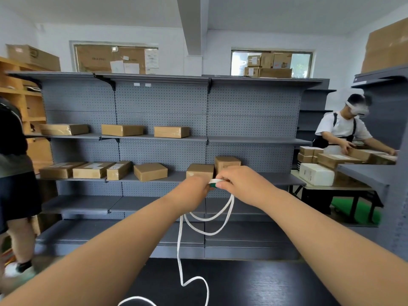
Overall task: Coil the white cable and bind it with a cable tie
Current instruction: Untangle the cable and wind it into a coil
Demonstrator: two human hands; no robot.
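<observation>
Two bare hands are raised at arm's length, meeting in front of a grey shelf unit [163,102]. The left hand [194,188] is closed around the gathered turns of a white cable [217,224], and the right hand [240,184] is closed over the same bundle from the other side, so that the fingertips [220,185] of the right hand are pressed against the cable where the two hands touch. A small green piece [213,185], possibly the cable tie, is seen just under the white turns between the hands; whether it is wrapped around the bundle cannot be told.

Several loops of the cable are hung below the hands, two of them drooping in curves under the right wrist. One single strand is dropped straight down from the left hand to a dark table [254,283] at the bottom of the view, where it is laid in a loose bend and run off the lower edge.

Brown cardboard boxes [150,171] are set in rows on two of the shelves behind, and two of them are partly hidden by the hands. More boxes are stacked at the windows above. At the right, a person in a white shirt [341,129] is bent over a second table loaded with boxes. At the left edge, part of another person in dark clothes [13,164] is seen standing.
</observation>
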